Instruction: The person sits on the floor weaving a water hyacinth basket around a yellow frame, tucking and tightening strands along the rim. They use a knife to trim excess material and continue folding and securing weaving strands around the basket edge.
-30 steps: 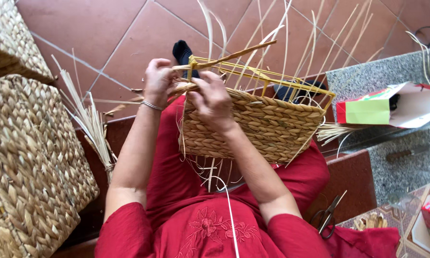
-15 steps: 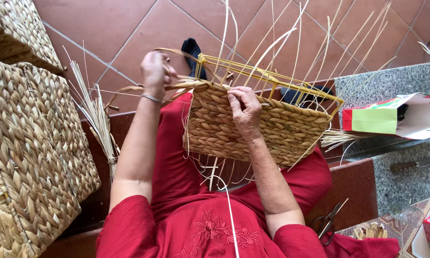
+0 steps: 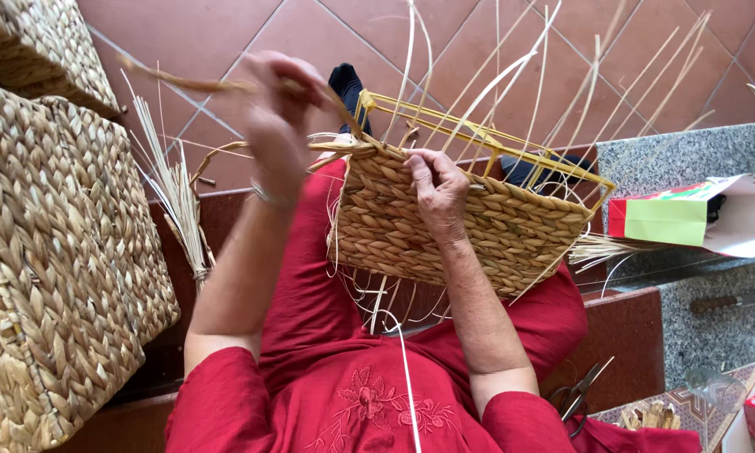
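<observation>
- The half-woven basket (image 3: 470, 226) sits on the person's lap, over the red dress (image 3: 344, 369), its yellow wire frame (image 3: 478, 138) on top and pale stakes fanning up from the rim.
- Right hand (image 3: 439, 191) lies flat against the basket's woven side just under the rim, fingers together and pressing on the braid.
- Left hand (image 3: 278, 126), blurred, is up at the basket's left corner, fingers closed around a brown braided strand (image 3: 197, 82) that runs out to the left.
- Left of the basket stand big finished woven baskets (image 3: 50, 252), with a bundle of loose straw (image 3: 176, 197) between.
- Right of the basket: a red-and-green paper bag (image 3: 663, 220) on the granite ledge (image 3: 696, 155).
- Scissors (image 3: 580, 394) lie below the basket's right end.
</observation>
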### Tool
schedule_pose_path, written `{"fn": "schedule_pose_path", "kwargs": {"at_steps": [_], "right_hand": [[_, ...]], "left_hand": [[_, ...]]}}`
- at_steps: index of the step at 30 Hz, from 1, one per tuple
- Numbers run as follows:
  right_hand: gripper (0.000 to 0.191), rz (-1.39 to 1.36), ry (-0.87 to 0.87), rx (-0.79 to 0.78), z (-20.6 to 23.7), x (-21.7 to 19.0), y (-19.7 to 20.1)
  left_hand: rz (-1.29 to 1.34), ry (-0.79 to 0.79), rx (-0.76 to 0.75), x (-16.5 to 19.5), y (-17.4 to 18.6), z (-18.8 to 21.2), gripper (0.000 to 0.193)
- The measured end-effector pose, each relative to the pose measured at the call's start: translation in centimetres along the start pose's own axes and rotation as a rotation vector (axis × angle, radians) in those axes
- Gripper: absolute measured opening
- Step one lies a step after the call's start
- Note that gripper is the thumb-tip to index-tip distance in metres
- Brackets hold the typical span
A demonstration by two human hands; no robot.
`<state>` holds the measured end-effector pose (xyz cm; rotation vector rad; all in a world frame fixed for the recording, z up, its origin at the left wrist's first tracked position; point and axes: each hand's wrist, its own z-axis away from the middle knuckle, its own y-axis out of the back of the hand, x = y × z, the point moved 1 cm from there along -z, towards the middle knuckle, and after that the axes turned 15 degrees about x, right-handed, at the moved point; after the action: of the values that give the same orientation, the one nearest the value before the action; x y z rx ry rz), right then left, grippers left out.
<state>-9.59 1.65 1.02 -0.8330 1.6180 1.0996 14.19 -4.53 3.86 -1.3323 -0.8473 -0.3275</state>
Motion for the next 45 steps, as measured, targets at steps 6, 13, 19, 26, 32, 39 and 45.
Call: {"fn": "schedule_pose_path", "kwargs": {"at_steps": [6, 13, 19, 26, 32, 39, 45], "right_hand": [[0.061, -0.187, -0.756, -0.298, -2.5, -0.8, -0.6], [0.019, 0.124, -0.132, -0.372, -3.5, -1.6, 0.2], [0.015, 0.352, 0.052, -0.210, -2.5, -1.2, 0.2], [0.017, 0.311, 0.032, -0.216, -2.1, 0.2, 0.3], [0.015, 0.306, -0.027, -0.218, -2.1, 0.7, 0.3], [0.014, 0.280, -0.028, -0.215, -2.1, 0.7, 0.4], [0.015, 0.257, -0.036, -0.209, -2.2, 0.6, 0.2]], "left_hand": [[-0.707, -0.453, -0.608, -1.3, -3.2, 11.1, 0.006], [-0.467, -0.036, -0.332, -4.0, 1.2, 12.3, 0.035], [-0.169, 0.838, 0.266, -6.9, 6.6, 8.0, 0.027], [-0.109, 0.674, 0.404, -8.9, 6.8, 5.6, 0.034], [-0.305, 0.310, 0.301, -7.2, 4.5, 8.7, 0.015], [-1.056, -1.027, -0.250, -5.4, 2.5, 3.5, 0.005], [-0.948, -0.257, 0.027, -7.9, 3.3, 2.2, 0.007]]}}
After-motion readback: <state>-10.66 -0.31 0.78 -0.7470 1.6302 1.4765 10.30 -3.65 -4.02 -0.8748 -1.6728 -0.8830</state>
